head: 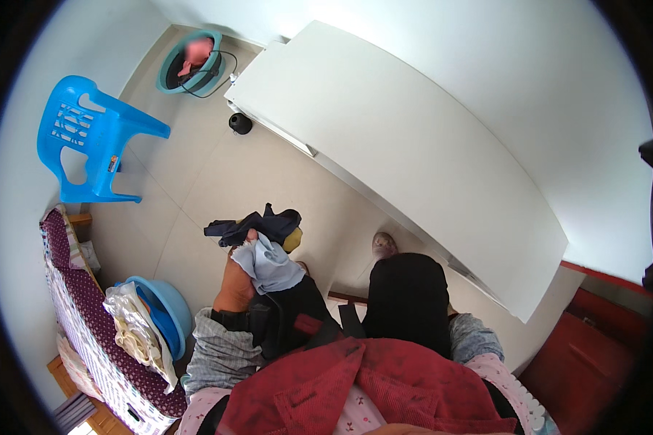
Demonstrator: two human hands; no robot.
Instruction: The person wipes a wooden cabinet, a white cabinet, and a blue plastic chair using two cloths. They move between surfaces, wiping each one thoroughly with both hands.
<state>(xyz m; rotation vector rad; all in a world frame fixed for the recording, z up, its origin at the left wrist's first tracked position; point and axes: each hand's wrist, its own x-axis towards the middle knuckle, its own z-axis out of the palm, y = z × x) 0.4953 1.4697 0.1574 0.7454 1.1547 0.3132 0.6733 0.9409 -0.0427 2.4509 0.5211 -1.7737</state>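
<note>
My left hand (pixel 252 235) is partly covered by cloth and grips a bundle above my left knee. The bundle has a dark navy cloth (pixel 266 224) with a mustard-yellow part (pixel 293 240), and a light blue cloth piece (pixel 269 265) with a frayed edge lies against my fingers and hangs towards the knee. My right hand is out of view; only the grey sleeve of that arm shows beside my right thigh. I wear a red apron (pixel 305 386) over pink patterned clothing and black trousers.
A long white table (pixel 402 141) stands ahead and to the right. At the left are a blue plastic chair (pixel 100 141), a bed with a purple patterned cover (pixel 95 302) and a light blue basin (pixel 177 310). A teal basin (pixel 163 70) holds pink cloth. A black object (pixel 240 124) stands on the floor.
</note>
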